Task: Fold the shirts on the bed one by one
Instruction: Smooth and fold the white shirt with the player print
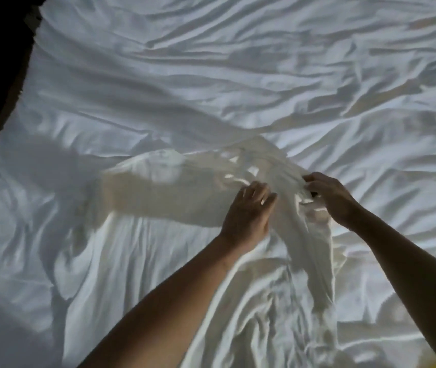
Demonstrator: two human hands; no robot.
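One cream shirt (174,197) on bed (238,75); left hand (247,213) flat on it, right hand (331,195) pinching it

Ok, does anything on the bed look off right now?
Nothing looks spilled or torn. The shirt lies bunched and twisted, not flat, with the right hand pinching it and the left hand resting on it. The sheet beneath is heavily rumpled.

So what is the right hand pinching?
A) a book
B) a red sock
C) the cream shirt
C: the right hand pinches a fold of the cream shirt, which lies crumpled on the white bed sheet; the left hand rests on the shirt too.
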